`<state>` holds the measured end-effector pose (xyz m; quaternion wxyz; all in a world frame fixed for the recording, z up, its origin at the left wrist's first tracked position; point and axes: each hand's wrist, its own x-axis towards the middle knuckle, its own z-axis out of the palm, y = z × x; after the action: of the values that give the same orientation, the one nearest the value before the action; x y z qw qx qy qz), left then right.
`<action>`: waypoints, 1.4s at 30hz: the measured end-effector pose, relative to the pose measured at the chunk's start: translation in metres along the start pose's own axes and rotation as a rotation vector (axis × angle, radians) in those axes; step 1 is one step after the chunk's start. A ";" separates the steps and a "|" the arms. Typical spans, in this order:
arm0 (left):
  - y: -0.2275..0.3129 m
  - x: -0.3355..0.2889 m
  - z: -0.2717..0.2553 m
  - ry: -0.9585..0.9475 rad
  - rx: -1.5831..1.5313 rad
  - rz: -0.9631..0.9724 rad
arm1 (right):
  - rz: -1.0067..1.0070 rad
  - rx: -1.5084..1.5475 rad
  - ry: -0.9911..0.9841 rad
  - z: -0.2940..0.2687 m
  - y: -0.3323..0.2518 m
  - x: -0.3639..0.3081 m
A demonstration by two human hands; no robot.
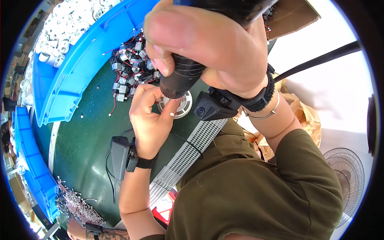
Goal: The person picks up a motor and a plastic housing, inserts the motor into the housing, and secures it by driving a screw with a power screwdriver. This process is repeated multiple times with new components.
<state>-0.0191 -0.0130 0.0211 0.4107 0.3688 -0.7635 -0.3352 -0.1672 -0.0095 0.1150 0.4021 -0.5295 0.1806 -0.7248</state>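
Observation:
My right hand (224, 50) is wrapped round a black power screwdriver (181, 76), which points down. The screwdriver's ribbed nose stands over a round white plastic part (185, 107) with slots round its rim. My left hand (149, 122) holds that part by its left and near side, thumb and fingers closed about it just under the nose. The screwdriver's tip and the middle of the part are hidden. Beyond my left hand, on the green work surface (94, 140), lies a heap of small motors (129, 66) with red and black leads.
A blue bin (66, 98) of white plastic parts (66, 26) stands at the far left, another blue bin (32, 154) nearer. Bundled wires (78, 206) lie lower left beside another person's hand (75, 229). A perforated white strip (188, 154) edges the surface; a fan (347, 174) stands right.

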 end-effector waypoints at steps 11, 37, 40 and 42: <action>0.002 0.001 -0.007 0.003 0.145 0.018 | -0.013 0.020 -0.031 -0.001 -0.005 -0.006; -0.003 0.004 -0.023 -0.016 -0.055 0.011 | 0.040 -0.056 -0.015 0.001 0.002 0.005; -0.012 0.008 -0.026 0.102 -0.161 -0.024 | 0.065 -0.163 0.068 0.012 -0.016 0.005; -0.016 0.008 -0.025 0.127 -0.179 -0.048 | 0.165 -0.163 0.149 0.007 -0.012 0.006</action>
<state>0.0045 -0.0332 0.0217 0.4815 0.3696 -0.6937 -0.3878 -0.1662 -0.0056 0.1292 0.4015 -0.4883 0.3114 -0.7095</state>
